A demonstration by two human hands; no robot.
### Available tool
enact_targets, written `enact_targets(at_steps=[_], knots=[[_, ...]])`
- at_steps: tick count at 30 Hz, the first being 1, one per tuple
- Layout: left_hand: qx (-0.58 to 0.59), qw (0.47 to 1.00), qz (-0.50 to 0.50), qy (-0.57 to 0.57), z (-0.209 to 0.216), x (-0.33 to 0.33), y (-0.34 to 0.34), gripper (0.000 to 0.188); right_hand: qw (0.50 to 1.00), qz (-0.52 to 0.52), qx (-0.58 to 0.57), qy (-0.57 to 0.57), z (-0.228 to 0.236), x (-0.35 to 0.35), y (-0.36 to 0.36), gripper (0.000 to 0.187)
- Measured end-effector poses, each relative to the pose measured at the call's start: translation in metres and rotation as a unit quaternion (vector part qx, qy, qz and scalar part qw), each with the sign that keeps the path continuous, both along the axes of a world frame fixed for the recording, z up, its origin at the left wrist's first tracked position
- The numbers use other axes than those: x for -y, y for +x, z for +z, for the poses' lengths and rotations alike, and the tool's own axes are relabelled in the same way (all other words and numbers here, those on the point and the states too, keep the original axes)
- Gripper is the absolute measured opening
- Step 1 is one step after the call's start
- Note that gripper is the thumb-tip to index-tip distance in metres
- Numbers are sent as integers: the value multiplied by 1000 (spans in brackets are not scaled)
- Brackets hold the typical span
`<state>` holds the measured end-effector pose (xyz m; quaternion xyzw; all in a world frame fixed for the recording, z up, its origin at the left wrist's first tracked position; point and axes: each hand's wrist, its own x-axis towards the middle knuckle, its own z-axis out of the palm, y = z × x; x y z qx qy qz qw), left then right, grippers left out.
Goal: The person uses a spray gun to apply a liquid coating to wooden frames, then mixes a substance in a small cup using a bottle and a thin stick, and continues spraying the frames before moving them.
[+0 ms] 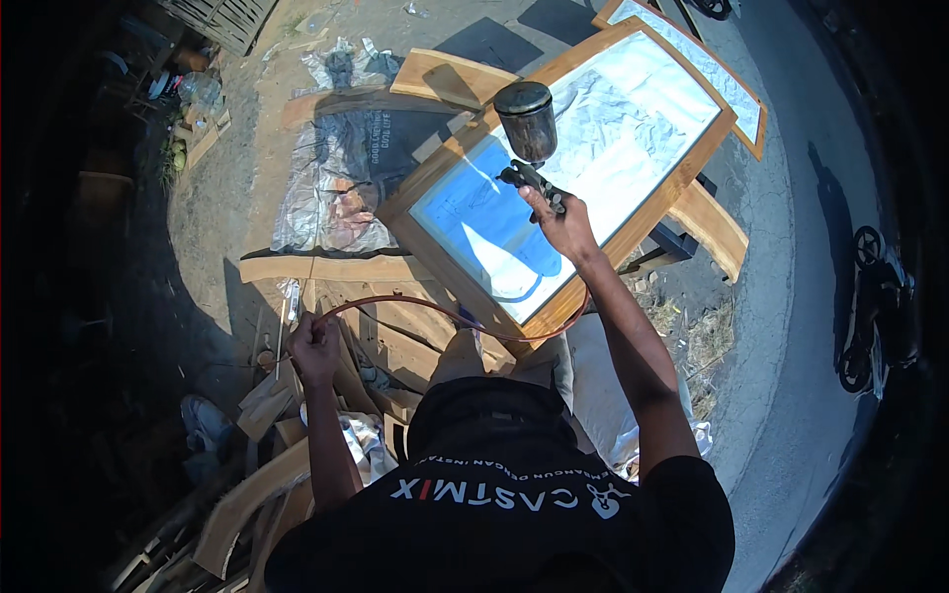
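Observation:
My right hand (pixel 563 227) is closed round the handle of a dark spray gun (pixel 534 184) with a metal cup (pixel 528 124) on top. The gun is held above a wooden frame (pixel 450 259) whose middle is covered with white and blue sheeting (pixel 633 109). To the left, over scraps of wood, my left hand (pixel 315 346) grips a thin reddish air hose (pixel 410 300). From there the hose curves right, along the frame's near edge, and up towards my right forearm.
Behind the frame lies a second covered frame (pixel 736 94). Wooden boards (pixel 450 77) jut out from under it, one more (pixel 714 229) at right. Crumpled sheeting (pixel 331 203) lies on the ground at left. Offcuts (pixel 252 499) pile up near my left arm. A motorcycle (pixel 870 316) stands on the road.

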<state>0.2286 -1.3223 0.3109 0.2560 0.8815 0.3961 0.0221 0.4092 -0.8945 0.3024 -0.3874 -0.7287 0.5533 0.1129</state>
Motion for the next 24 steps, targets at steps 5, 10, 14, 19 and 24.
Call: enact_targets(at_steps=[5,10,14,19,24], knots=[[-27,1000,7,-11,10,-17,18,31,998,-7,30,50,-21,-46,-3,62],[-85,992,58,-75,22,-40,60,31,997,-41,12,69,-31,-122,-3,67],[-99,984,88,-122,28,-61,92,31,995,-55,3,79,-35,-187,-5,66],[-84,983,86,-140,32,-106,120,35,990,-81,-13,114,-42,-264,-2,71],[-58,985,62,-151,36,-147,133,36,988,-89,35,118,-41,-330,3,74]])
